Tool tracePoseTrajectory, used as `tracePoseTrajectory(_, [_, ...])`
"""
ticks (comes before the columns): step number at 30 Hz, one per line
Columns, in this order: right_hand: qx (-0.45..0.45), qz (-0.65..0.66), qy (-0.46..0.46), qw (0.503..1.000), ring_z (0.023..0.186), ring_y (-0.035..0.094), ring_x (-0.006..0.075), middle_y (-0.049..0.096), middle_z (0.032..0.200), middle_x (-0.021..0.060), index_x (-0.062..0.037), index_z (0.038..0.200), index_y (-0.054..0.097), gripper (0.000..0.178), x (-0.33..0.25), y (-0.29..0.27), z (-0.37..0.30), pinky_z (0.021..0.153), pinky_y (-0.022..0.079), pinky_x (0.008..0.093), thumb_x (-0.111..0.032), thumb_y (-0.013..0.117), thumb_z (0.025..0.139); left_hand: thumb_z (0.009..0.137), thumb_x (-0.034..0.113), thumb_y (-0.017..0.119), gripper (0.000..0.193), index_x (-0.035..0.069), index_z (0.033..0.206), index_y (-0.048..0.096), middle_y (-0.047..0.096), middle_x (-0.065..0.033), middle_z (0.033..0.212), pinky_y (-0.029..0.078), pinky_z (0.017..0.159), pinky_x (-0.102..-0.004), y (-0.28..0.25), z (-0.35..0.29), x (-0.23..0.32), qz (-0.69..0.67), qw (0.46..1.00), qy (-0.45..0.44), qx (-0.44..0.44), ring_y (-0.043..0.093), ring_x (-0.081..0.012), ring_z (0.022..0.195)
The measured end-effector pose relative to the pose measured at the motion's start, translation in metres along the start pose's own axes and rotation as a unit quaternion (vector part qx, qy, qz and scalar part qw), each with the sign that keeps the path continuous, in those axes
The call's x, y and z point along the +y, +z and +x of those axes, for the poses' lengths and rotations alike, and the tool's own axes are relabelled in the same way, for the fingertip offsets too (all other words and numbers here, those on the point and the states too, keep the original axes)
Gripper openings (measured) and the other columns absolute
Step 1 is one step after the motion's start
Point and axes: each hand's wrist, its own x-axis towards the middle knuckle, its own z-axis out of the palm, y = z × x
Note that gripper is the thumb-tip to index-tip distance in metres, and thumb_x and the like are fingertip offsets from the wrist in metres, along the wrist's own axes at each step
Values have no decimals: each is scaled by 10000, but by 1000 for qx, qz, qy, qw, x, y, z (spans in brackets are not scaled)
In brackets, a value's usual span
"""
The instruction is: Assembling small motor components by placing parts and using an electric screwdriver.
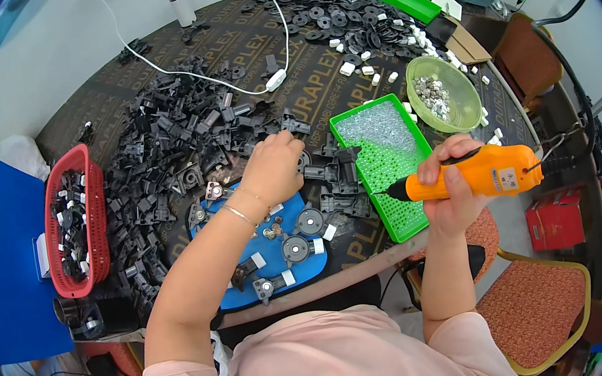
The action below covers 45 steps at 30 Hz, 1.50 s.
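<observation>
My right hand (454, 183) is wrapped round an orange electric screwdriver (498, 170), whose black nose points left above the green tray (428, 229). The tray has a grid of holes, and a heap of small silvery screws (376, 125) fills its far end. My left hand (272, 170) has its fingers curled down beside black plastic parts (344, 171); its fingertips are partly hidden, so what they hold cannot be made out. Below that wrist lies a blue mat (303, 269), bearing round grey wheels (296, 249), small metal pieces and black parts with white ends (264, 289).
A large pile of black parts (166, 129) spreads over the left of the table. At far left stands a red basket (98, 220); at right, a light-green bowl (451, 123) of metal pieces. A white cable (212, 78) crosses the back. Chairs (537, 302) stand at lower right.
</observation>
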Motion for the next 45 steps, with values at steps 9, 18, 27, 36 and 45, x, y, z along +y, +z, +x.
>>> tracePoseTrajectory(9, [-20,38,24,999,634,516,162,481,914,96,-28,1005,481,233,-6,25,-10,572,452,295,-101,605,823,616,118,760,454,48,1038,608,557,-109,976,430,864,-389,-43,-110,3,-172,980,-12,96,530,-313,979])
tracePoseTrajectory(18, [-131,125,92,979,670,514,165,450,944,89,-38,1033,475,269,3,71,-40,600,453,300,-145,611,827,595,49,734,502,116,1082,634,537,-54,1017,346,886,-366,-36,-197,17,-181,981,-37,54,495,-259,979])
tracePoseTrajectory(27, [-155,126,118,973,649,527,167,453,943,89,-44,1015,466,267,0,90,-59,603,465,300,-131,612,809,605,40,699,525,132,1119,636,536,-45,1035,269,944,-390,-15,-206,28,-162,987,-11,10,479,-237,1022])
tracePoseTrajectory(36, [-162,135,137,968,638,538,166,461,936,92,-43,1003,466,275,-3,106,-69,596,471,302,-139,627,802,571,236,814,582,102,1097,606,525,-46,1059,229,990,-469,-14,-214,41,-145,981,-85,101,464,-237,1086])
tracePoseTrajectory(45, [-221,95,137,961,641,559,163,465,938,98,-39,985,463,263,11,129,-76,602,487,298,-82,649,804,543,300,841,493,116,954,640,532,-27,1037,238,963,-447,4,-214,44,-107,970,-131,172,470,-231,1043])
